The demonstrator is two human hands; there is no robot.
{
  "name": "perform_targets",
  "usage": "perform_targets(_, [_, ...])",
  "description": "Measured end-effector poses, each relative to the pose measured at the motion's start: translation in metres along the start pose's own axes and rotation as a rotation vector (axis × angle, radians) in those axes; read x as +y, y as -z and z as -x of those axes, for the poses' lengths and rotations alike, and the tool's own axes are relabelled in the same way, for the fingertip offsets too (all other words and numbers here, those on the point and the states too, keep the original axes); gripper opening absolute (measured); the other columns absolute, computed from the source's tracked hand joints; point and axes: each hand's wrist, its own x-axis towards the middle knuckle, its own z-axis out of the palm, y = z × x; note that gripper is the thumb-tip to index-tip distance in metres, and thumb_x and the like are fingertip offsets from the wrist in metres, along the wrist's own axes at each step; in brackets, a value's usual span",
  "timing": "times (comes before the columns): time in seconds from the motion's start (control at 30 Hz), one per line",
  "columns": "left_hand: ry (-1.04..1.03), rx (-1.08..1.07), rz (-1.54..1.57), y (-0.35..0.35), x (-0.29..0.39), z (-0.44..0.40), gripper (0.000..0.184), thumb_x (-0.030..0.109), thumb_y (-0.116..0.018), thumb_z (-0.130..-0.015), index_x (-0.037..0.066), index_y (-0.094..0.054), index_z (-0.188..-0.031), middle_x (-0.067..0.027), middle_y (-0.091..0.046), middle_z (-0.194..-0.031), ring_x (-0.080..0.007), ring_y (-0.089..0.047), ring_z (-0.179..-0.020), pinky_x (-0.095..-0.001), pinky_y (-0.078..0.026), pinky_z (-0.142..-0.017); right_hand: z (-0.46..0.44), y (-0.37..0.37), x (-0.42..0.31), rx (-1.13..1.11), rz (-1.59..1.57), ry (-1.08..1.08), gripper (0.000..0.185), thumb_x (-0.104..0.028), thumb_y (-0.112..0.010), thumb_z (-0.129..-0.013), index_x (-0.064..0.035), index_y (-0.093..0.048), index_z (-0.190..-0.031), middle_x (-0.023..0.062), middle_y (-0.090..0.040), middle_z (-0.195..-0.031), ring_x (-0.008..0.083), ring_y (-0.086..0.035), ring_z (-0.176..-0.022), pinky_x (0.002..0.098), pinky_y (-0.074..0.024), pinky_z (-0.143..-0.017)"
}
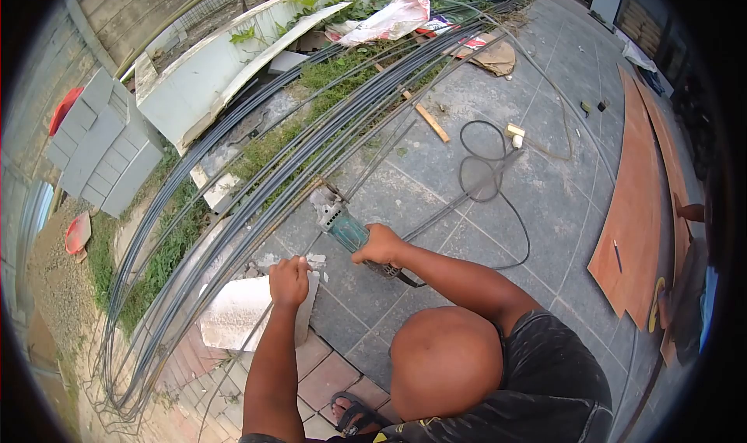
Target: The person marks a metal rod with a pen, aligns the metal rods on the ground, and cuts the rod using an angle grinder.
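Observation:
My right hand (381,245) is wrapped around the body of a teal angle grinder (345,229). Its head and guard lie up against the near edge of the bundle of steel rods (311,143), beside a couple of loose rod ends (381,161). My left hand (289,280) is closed in a fist above a white block (245,312). A thin steel rod (254,334) runs up from below into that fist. Whether the grinder's disc touches a rod cannot be made out.
The grinder's black cord (527,233) loops over grey tiles to a socket (515,134). A wood strip (426,118) lies near the rods. At right are plywood sheets (626,209) with a pencil-like object (618,254), and another person's hand (689,212). My bent knee (445,357) is close below.

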Motion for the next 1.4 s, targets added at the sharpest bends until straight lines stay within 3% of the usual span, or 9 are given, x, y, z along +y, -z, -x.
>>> perform_targets(1.4, [0.014,0.008,0.032,0.0040,0.0054,0.0003,0.044,0.035,-0.044,-0.106,0.015,-0.071,-0.079,-0.0109,-0.065,-0.076,-0.0306,-0.061,-0.084,-0.0435,-0.042,-0.086,0.0007,0.0013,-0.0015,-0.015,-0.012,-0.009,0.063,-0.031,-0.086,-0.055,0.0065,-0.071,-0.103,0.0216,-0.073,-0.097,0.0320,-0.072,-0.090,0.0370,-0.0558,-0.080])
